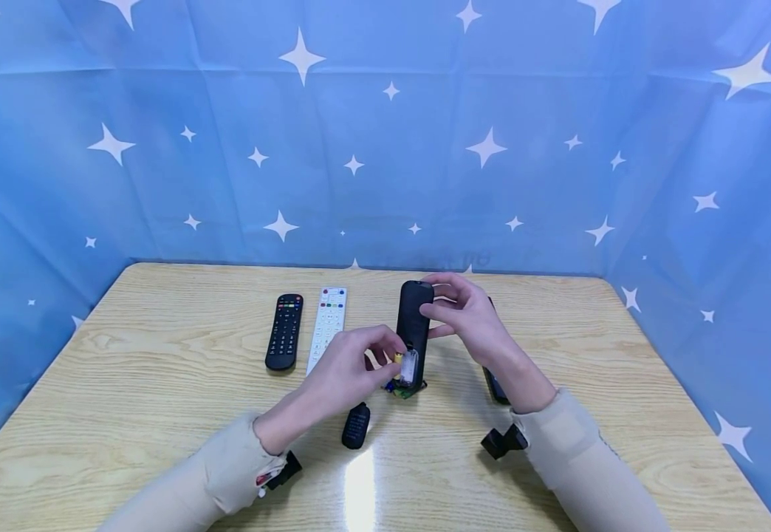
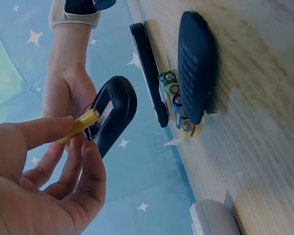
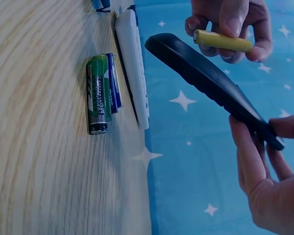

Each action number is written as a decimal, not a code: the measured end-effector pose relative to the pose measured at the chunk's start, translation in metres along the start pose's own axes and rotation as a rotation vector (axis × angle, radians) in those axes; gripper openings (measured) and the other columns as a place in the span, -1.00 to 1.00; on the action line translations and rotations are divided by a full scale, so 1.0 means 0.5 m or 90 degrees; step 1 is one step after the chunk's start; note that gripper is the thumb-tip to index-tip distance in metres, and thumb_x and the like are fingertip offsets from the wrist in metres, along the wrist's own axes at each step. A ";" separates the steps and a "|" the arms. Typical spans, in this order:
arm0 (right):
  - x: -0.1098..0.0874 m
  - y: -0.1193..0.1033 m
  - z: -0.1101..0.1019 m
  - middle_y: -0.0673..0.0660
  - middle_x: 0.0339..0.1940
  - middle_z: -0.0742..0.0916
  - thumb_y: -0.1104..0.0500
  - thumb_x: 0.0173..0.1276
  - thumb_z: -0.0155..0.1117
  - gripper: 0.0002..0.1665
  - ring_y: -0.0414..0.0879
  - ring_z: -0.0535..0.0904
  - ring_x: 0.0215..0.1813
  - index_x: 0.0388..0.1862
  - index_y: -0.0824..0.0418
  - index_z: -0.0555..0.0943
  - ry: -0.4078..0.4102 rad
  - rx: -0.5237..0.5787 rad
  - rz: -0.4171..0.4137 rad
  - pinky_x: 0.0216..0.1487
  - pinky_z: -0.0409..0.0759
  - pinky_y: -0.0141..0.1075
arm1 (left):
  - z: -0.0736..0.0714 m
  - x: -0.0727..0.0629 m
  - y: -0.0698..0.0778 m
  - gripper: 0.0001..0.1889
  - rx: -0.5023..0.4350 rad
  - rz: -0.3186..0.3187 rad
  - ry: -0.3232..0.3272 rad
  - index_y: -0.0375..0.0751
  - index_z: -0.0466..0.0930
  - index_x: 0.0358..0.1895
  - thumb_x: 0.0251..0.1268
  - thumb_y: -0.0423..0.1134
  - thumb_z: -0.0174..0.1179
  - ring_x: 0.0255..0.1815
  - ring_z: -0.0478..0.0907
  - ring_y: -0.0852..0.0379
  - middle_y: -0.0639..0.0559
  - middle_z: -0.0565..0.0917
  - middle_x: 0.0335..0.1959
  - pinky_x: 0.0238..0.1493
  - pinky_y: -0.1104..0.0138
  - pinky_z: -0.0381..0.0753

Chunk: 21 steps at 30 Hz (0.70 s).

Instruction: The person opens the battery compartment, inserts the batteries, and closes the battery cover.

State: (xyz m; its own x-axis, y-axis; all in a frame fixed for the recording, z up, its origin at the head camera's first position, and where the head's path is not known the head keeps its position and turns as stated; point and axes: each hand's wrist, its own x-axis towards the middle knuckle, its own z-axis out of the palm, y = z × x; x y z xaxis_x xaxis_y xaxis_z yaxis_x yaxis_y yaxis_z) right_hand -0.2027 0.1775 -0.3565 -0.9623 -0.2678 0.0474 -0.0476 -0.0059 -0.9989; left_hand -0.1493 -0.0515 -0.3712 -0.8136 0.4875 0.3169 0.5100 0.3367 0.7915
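My left hand [image 1: 352, 362] pinches a yellow battery [image 2: 81, 123] between thumb and fingers, close beside a black remote control [image 1: 414, 318]. Held by its far end in my right hand [image 1: 461, 310], the remote is raised off the table with its back towards me. Its battery compartment [image 1: 408, 367] is uncovered at the near end. In the right wrist view the yellow battery [image 3: 223, 40] overlaps the remote's edge. Several loose batteries [image 3: 97, 93], green and blue among them, lie on the table below. A black battery cover [image 1: 356, 426] rests near my left wrist.
A black remote [image 1: 284, 332] with colored buttons and a white remote [image 1: 329, 325] lie left of the hands on the wooden table [image 1: 179, 355]. Another dark device [image 1: 497, 386] is partly hidden under my right forearm. Behind the table hangs a blue starry curtain [image 1: 385, 148].
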 end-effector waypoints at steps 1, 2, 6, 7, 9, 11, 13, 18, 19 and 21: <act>0.000 0.000 0.000 0.31 0.07 0.62 0.40 0.41 0.31 -0.46 0.05 0.71 0.01 0.34 0.35 0.44 -0.001 0.000 0.000 -0.19 0.77 0.01 | 0.001 0.000 -0.001 -0.84 0.002 0.001 0.000 -0.18 0.69 -0.11 0.29 -0.42 0.39 -0.31 0.60 0.22 0.13 0.73 -0.27 -0.36 0.36 0.65; 0.000 -0.001 0.000 0.31 0.07 0.61 0.40 0.41 0.31 -0.46 0.05 0.71 0.01 0.34 0.35 0.44 -0.001 0.000 0.000 -0.19 0.77 0.01 | 0.001 0.000 0.000 -0.84 0.005 0.001 0.000 -0.18 0.69 -0.12 0.29 -0.43 0.39 -0.31 0.60 0.21 0.11 0.74 -0.27 -0.36 0.36 0.65; -0.001 -0.002 0.000 0.31 0.07 0.61 0.40 0.41 0.31 -0.46 0.06 0.71 0.01 0.34 0.35 0.44 -0.003 0.001 0.001 -0.19 0.77 0.02 | 0.001 0.001 0.001 -0.83 0.018 0.001 0.001 -0.17 0.68 -0.12 0.29 -0.43 0.39 -0.31 0.60 0.21 0.07 0.74 -0.26 -0.36 0.36 0.65; -0.001 -0.002 0.000 0.31 0.07 0.61 0.40 0.41 0.31 -0.46 0.06 0.71 0.01 0.34 0.35 0.44 -0.003 0.001 0.001 -0.19 0.77 0.02 | 0.001 0.002 0.001 -0.83 0.020 0.001 0.003 -0.17 0.68 -0.12 0.29 -0.43 0.39 -0.31 0.60 0.21 0.06 0.74 -0.26 -0.36 0.36 0.65; -0.001 -0.002 0.001 0.31 0.07 0.61 0.40 0.41 0.31 -0.46 0.06 0.71 0.02 0.34 0.35 0.44 -0.003 0.003 0.000 -0.19 0.77 0.02 | 0.002 0.003 0.000 -0.83 0.023 0.001 0.005 -0.17 0.68 -0.12 0.28 -0.43 0.40 -0.31 0.60 0.21 0.06 0.74 -0.27 -0.36 0.36 0.65; -0.001 -0.002 0.001 0.31 0.08 0.61 0.40 0.41 0.31 -0.46 0.07 0.71 0.02 0.34 0.34 0.45 -0.005 0.007 0.001 -0.19 0.77 0.02 | 0.003 0.003 -0.001 -0.83 0.024 0.000 0.009 -0.17 0.68 -0.13 0.28 -0.42 0.41 -0.32 0.60 0.21 0.07 0.74 -0.28 -0.36 0.36 0.65; 0.000 -0.002 0.002 0.31 0.08 0.61 0.41 0.41 0.31 -0.46 0.07 0.70 0.03 0.33 0.35 0.45 -0.007 0.012 0.001 -0.19 0.77 0.03 | 0.003 0.003 -0.001 -0.83 0.028 0.000 0.011 -0.17 0.68 -0.13 0.27 -0.42 0.41 -0.32 0.60 0.21 0.06 0.74 -0.28 -0.36 0.37 0.65; 0.000 -0.004 0.005 0.31 0.09 0.61 0.40 0.41 0.31 -0.47 0.08 0.70 0.03 0.33 0.34 0.44 -0.012 0.018 0.003 -0.17 0.76 0.04 | 0.006 0.005 -0.005 -0.83 0.040 0.013 0.016 -0.16 0.69 -0.15 0.26 -0.43 0.42 -0.34 0.59 0.23 0.06 0.74 -0.29 -0.39 0.37 0.63; 0.000 -0.005 0.006 0.31 0.08 0.60 0.40 0.41 0.31 -0.47 0.08 0.70 0.03 0.33 0.34 0.44 -0.013 0.019 0.003 -0.17 0.76 0.04 | 0.007 0.005 -0.006 -0.83 0.044 0.015 0.018 -0.16 0.69 -0.16 0.25 -0.43 0.43 -0.34 0.59 0.23 0.08 0.73 -0.30 -0.41 0.37 0.62; 0.000 -0.006 0.007 0.31 0.08 0.60 0.40 0.41 0.31 -0.47 0.08 0.69 0.03 0.33 0.34 0.44 -0.014 0.018 0.003 -0.17 0.76 0.04 | 0.008 0.005 -0.006 -0.83 0.055 0.019 0.023 -0.16 0.69 -0.18 0.23 -0.43 0.45 -0.35 0.59 0.23 0.11 0.72 -0.30 -0.43 0.37 0.61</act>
State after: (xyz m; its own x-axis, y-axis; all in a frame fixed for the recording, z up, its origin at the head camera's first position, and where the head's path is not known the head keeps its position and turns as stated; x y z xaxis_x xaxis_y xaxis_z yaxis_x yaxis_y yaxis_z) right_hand -0.2015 0.1743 -0.3537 -0.9565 -0.2884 0.0430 -0.0354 -0.0313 -0.9989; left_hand -0.1516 -0.0481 -0.3749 -0.8063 0.4696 0.3597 0.5553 0.3915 0.7337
